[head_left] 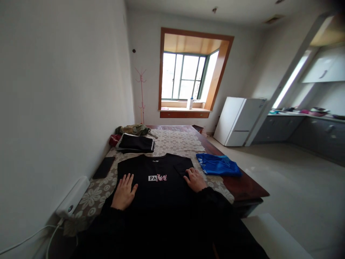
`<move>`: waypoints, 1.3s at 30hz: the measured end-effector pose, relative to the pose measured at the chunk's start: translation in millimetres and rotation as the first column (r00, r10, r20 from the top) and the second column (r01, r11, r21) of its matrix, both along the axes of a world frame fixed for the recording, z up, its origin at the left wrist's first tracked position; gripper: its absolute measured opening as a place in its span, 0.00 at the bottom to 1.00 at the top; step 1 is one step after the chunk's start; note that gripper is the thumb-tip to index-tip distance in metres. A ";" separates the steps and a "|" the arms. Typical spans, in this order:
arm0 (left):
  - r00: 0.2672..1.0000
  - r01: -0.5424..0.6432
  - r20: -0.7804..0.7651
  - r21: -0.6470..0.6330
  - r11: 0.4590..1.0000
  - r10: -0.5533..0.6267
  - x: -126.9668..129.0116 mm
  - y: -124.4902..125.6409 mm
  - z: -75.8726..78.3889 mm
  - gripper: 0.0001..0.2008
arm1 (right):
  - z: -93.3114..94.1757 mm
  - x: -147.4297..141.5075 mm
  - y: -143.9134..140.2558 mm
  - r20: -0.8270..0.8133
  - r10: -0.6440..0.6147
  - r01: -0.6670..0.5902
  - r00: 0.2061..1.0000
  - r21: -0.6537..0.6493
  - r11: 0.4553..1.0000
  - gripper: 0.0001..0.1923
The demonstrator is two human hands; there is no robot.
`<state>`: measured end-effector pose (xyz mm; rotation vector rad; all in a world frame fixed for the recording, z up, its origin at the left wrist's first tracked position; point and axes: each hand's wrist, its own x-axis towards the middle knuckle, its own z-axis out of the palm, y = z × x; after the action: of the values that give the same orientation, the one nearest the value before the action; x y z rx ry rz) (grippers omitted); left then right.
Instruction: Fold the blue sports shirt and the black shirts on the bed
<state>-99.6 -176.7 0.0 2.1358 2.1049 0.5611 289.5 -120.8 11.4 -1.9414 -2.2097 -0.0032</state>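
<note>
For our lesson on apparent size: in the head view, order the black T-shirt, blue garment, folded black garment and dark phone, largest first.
1. black T-shirt
2. blue garment
3. folded black garment, farther off, so unsure against the blue one
4. dark phone

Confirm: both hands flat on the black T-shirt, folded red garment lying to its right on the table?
Not quite. The folded garment to the right of the black T-shirt is blue, not red. The head view shows it. The rest holds: left hand and right hand both rest flat on the shirt, on the table.
</note>
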 end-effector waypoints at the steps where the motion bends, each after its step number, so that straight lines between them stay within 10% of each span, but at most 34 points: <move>1: 0.998 -0.003 -0.056 0.005 1.000 0.004 -1.0 0.3 -5.6 0.32 | -5.1 1.6 1.4 0.008 -0.013 0.013 1.000 0.007 1.000 0.19; 5: 0.986 -0.020 -0.167 0.019 1.000 0.023 -3.0 -3.2 -13.9 0.32 | -7.3 9.7 9.7 0.010 0.011 -0.011 1.000 -0.058 0.998 0.19; 11: 0.990 -0.034 -0.141 -0.141 0.989 0.014 -3.9 29.2 12.3 0.30 | 15.4 -5.3 51.0 0.034 0.001 0.004 0.999 -0.145 0.989 0.21; 18: 0.983 -0.149 -0.120 -0.074 0.986 0.139 8.0 79.6 6.7 0.32 | -26.9 -28.5 80.4 -0.007 -0.137 0.135 0.991 -0.128 0.983 0.35; 39: 0.955 -0.284 -0.110 -0.056 0.957 0.277 -23.3 91.5 -0.1 0.39 | -30.5 -17.3 88.3 -0.053 -0.249 0.241 0.967 -0.118 0.963 0.40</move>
<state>-122.9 -85.2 -0.2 1.8767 2.4651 0.3996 272.2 -32.5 -19.1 -2.2281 -1.9520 0.1498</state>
